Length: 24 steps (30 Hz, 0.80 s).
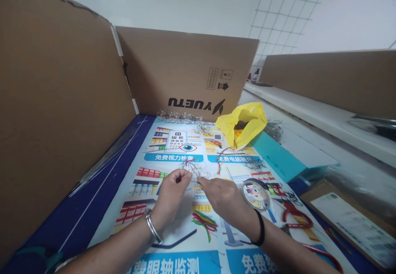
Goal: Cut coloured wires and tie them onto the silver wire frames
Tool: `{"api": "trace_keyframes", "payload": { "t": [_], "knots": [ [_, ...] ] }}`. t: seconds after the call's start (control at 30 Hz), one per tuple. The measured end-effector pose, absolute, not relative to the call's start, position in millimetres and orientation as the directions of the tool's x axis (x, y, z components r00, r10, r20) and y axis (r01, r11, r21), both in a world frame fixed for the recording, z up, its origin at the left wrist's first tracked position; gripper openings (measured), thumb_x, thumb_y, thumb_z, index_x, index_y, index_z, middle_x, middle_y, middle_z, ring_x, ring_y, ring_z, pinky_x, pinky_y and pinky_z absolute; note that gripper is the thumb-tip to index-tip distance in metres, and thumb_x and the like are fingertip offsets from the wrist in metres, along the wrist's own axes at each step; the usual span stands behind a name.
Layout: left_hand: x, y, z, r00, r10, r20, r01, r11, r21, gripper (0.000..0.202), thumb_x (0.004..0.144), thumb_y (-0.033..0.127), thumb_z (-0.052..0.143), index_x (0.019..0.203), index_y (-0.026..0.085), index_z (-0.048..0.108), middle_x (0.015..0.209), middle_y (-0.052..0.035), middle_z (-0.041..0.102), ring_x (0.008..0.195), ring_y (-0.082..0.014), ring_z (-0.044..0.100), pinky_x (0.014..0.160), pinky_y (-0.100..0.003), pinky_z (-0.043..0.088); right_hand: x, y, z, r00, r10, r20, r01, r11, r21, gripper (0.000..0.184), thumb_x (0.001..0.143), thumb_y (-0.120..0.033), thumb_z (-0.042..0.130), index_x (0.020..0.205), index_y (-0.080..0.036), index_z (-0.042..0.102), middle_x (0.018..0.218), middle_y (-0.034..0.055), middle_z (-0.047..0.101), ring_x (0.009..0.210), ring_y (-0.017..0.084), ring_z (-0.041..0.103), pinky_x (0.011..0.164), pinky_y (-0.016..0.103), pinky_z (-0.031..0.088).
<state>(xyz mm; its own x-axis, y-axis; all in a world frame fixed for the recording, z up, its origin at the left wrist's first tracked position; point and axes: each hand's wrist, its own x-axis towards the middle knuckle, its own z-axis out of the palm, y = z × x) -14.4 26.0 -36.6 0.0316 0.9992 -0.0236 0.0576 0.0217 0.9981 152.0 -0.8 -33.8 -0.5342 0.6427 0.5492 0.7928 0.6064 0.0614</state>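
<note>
My left hand (pixel 173 193) is closed in a pinch, thumb against forefinger, at the near edge of a bundle of thin grey wires (pixel 192 166). A bit of red shows at the bundle's far end. Close beside it, my right hand (pixel 222 194) also pinches at the wires, its fingertips a short gap from the left ones. The exact strands between the fingers are too fine to make out. On the printed sheet (pixel 185 220) below my hands lies a small bunch of red, green and yellow strings (pixel 204 223).
Cardboard panels (pixel 185 67) stand behind and at left. Several wire tangles (pixel 179 115) lie along the back. To the right are a yellow bag (pixel 241 123), a teal box (pixel 287 156), a roll of clear tape (pixel 256 194), red-handled scissors (pixel 298 220) and a labelled parcel (pixel 352 224).
</note>
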Motion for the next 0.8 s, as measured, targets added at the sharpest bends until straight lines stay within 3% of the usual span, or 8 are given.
{"api": "trace_keyframes", "payload": {
  "t": [0.17,0.4,0.47,0.63,0.8],
  "knots": [
    [-13,23,-35,0.079,0.996,-0.027,0.067,0.022,0.998,0.023,0.075,0.037,0.060,0.065,0.017,0.054,0.055,0.0036,0.048,0.050,-0.0099,0.039,0.051,-0.022,0.033,151,1,-38,-0.542,0.630,0.557,0.808,0.573,0.138,0.025,0.090,-0.013,0.044,0.108,-0.012,0.060,0.064,0.0040,0.064,0.058,0.014,0.059,0.052,0.025,0.046],
    [-11,19,-30,0.080,0.996,-0.042,0.052,0.038,0.998,0.023,0.073,0.036,0.061,0.061,0.017,0.054,0.053,0.0036,0.049,0.049,-0.0098,0.039,0.049,-0.022,0.033,156,6,-42,-0.469,0.637,0.612,0.806,0.592,0.001,0.023,0.092,-0.018,0.043,0.104,-0.013,0.062,0.075,0.0067,0.068,0.067,0.015,0.063,0.061,0.025,0.049],
    [-11,19,-31,0.073,0.997,-0.038,0.059,0.034,0.998,0.023,0.073,0.036,0.061,0.062,0.017,0.055,0.053,0.0038,0.049,0.049,-0.0096,0.039,0.050,-0.022,0.033,158,5,-41,-0.462,0.634,0.620,0.833,0.550,0.058,0.023,0.091,-0.015,0.043,0.106,-0.013,0.061,0.071,0.0056,0.066,0.065,0.015,0.061,0.058,0.026,0.046],
    [-10,19,-36,0.070,0.997,-0.022,0.073,0.017,0.997,0.022,0.075,0.034,0.060,0.062,0.017,0.055,0.056,0.0034,0.050,0.050,-0.0092,0.038,0.052,-0.022,0.033,158,-1,-34,-0.552,0.644,0.530,0.834,0.444,0.329,0.031,0.087,-0.009,0.044,0.116,-0.009,0.055,0.067,0.0062,0.060,0.062,0.018,0.053,0.054,0.030,0.040],
    [-8,19,-39,0.055,0.998,-0.011,0.084,0.007,0.996,0.021,0.076,0.033,0.059,0.063,0.017,0.054,0.058,0.0037,0.051,0.051,-0.0088,0.038,0.053,-0.021,0.034,154,-2,-30,-0.576,0.636,0.513,0.816,0.417,0.399,0.034,0.086,-0.008,0.045,0.120,-0.008,0.052,0.068,0.0068,0.059,0.062,0.019,0.050,0.053,0.032,0.035]
  ]
}}
